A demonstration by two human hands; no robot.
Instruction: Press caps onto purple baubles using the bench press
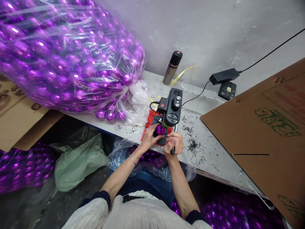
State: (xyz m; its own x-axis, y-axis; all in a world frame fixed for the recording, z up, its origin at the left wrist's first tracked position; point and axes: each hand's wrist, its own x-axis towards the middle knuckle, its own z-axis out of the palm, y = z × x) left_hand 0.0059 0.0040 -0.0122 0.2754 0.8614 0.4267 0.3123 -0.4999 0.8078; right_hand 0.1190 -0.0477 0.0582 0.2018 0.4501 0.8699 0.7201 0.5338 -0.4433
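Note:
My left hand [150,137] is closed around a shiny purple ball [160,129], keeping it under the head of a small black bench machine [173,109]. The machine has a red switch, round vents and a green band near its lower end. To the right, my right hand [174,143] grips the machine's lever [172,150], whose black end sticks out below the fist. Under the machine lies a red sheet [150,119] on the white table [207,152]. Where the ball meets the machine is partly hidden by my fingers.
A huge clear bag of purple balls [78,60] fills the left. Behind the machine stand a spray can [172,67] and a power adapter [224,76]. A cardboard box [264,127] borders the right. Small dark bits [193,144] litter the tabletop. Below lies a green-grey sack [79,160].

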